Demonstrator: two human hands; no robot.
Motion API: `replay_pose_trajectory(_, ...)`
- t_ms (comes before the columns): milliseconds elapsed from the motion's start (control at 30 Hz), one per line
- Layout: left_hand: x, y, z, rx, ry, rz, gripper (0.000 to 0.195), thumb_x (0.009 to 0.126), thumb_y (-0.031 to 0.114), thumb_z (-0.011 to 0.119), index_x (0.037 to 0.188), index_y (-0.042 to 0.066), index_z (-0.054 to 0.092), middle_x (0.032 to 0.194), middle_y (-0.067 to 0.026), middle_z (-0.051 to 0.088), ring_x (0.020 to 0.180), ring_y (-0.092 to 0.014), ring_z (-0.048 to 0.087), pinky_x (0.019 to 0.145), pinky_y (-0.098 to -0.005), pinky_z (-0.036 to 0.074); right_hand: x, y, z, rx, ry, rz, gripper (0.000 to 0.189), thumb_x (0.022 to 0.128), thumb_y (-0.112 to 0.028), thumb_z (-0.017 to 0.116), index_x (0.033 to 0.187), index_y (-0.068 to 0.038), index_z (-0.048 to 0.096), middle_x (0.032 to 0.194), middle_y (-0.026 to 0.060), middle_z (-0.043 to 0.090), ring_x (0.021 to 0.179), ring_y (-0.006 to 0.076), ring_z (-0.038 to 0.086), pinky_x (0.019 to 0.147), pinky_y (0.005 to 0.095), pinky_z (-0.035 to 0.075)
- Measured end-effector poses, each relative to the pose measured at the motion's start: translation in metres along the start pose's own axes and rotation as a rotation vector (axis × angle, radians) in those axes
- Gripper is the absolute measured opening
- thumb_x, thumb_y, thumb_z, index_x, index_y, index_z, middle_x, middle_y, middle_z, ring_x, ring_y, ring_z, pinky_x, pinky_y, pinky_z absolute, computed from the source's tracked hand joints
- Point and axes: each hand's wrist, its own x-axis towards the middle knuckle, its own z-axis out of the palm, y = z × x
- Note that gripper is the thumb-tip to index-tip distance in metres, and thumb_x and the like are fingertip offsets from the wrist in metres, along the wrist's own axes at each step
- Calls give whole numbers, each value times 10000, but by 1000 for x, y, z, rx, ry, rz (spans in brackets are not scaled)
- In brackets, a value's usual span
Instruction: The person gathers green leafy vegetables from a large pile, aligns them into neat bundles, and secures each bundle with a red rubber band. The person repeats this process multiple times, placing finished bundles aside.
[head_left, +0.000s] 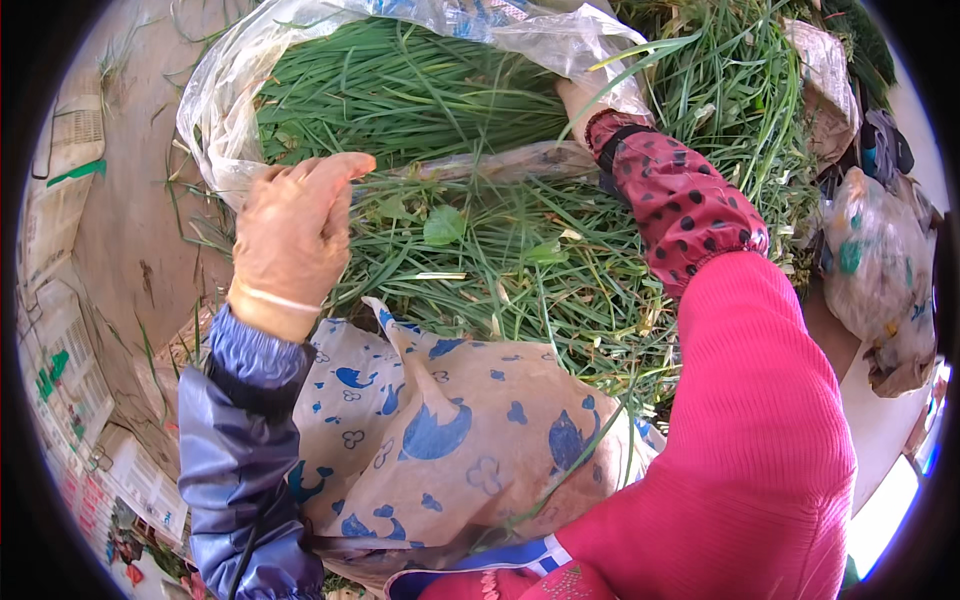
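Long green leaves, like garlic chives (405, 90), lie side by side inside a clear plastic bag (217, 135). My left hand (296, 225) is at the bag's near left rim, its thumb pointing right; its fingertips are hidden, so a hold on the film cannot be made out. My right hand (574, 105) reaches into the bag's right end, with its fingers hidden by leaves and plastic. Loose green leaves (487, 262) and bits of pale straw lie between my arms, in front of the bag. A plastic sheet with blue dolphin prints (465, 442) covers my lap.
More loose greens (735, 97) are heaped at the upper right. A stuffed plastic bag (874, 255) stands at the far right beside dark items. Flattened printed sacks (67, 367) line the left edge, next to a brown board-like surface (142, 210).
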Motion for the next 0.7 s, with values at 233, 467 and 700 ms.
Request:
replay_pose_trajectory(233,11,-11,40,1,-149,-53,206,942,47,626,1119,113,708,1035,-100,744,962,-325,695,860,-416,525,4,3,13,42,-9,-5,632,793,-213,787,1373,-97,566,1276,249,622,1174,404,635,984,470,515)
replay_pose_trajectory(467,-1,-25,55,-15,-206,-159,207,934,85,625,1109,141,720,953,-150,730,902,-367,689,804,-448,534,-1,20,31,-13,-103,-104,428,892,-219,640,1297,-82,618,1086,273,694,1024,433,685,861,470,552)
replay_pose_trajectory(700,5,-28,61,30,-209,-151,217,930,105,623,1122,144,717,929,-158,723,844,-372,681,773,-450,537,9,20,49,-71,-123,1,365,967,-162,558,1325,-113,614,1149,255,689,1011,406,685,836,534,538)
